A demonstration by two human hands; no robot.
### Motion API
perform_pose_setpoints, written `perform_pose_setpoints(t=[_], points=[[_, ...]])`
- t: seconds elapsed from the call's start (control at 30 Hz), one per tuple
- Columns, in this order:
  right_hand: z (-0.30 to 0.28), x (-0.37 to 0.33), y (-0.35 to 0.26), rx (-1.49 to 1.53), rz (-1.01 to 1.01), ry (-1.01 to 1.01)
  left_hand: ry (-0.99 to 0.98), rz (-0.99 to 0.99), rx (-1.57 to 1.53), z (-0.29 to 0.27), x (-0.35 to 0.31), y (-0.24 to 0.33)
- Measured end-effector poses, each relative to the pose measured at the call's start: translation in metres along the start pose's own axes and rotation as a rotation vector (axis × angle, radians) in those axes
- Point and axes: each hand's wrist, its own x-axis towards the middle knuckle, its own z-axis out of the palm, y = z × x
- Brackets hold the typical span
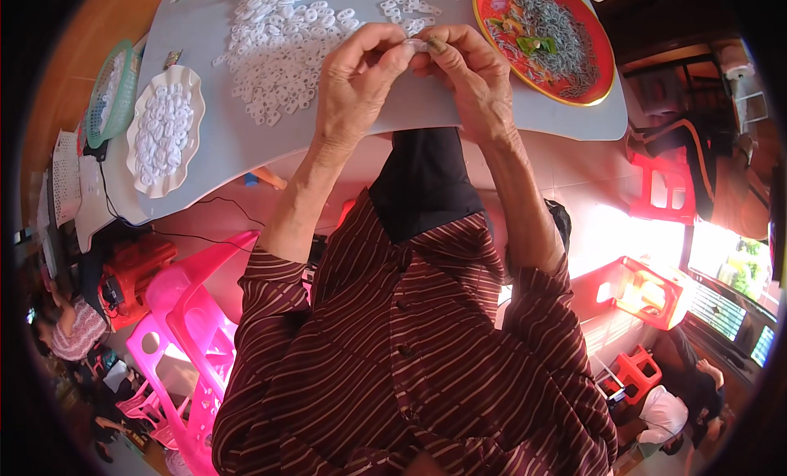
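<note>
My left hand (pixel 357 79) and my right hand (pixel 469 70) meet above the near edge of the grey table (pixel 213 140). Together their fingertips pinch one small white plastic piece (pixel 416 45). Just beyond the hands lies a wide heap of similar white ring-shaped pieces (pixel 283 46), with a smaller cluster (pixel 407 9) further back. To the right of my right hand stands a red round tray (pixel 602 74) filled with small grey metal parts (pixel 549 34) and a few coloured bits.
A white scalloped dish (pixel 164 128) full of white pieces sits at the table's left, with a green mesh basket (pixel 111 95) behind it. A pink plastic chair (pixel 193 328) stands lower left, red stools (pixel 635 292) at the right. Other people sit at the lower left and lower right.
</note>
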Motion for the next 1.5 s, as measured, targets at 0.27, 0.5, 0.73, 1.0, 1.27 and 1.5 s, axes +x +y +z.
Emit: perform_pose_setpoints(t=[0.27, 0.5, 0.73, 1.0, 1.27, 1.5], points=[[-0.002, 0.000, -0.003, -0.008, 0.059, -0.010, 0.044, -0.031, -0.178, -0.002, 0.009, -0.003], [-0.001, -0.001, -0.003, 0.000, 0.006, -0.025, 0.017, -0.051, -0.113, -0.007, 0.014, 0.004], [-0.003, 0.000, 0.002, 0.009, -0.064, -0.035, -0.049, -0.078, -0.222, -0.011, 0.015, -0.004], [0.001, -0.001, 0.000, -0.032, -0.046, -0.001, -0.076, -0.096, -0.226, -0.010, 0.015, -0.004], [0.001, -0.002, -0.001, -0.047, -0.037, 0.006, -0.072, -0.049, -0.158, -0.008, 0.018, -0.004], [0.003, -0.003, -0.003, -0.051, -0.042, 0.021, -0.073, -0.012, -0.073, -0.005, 0.020, -0.003]])
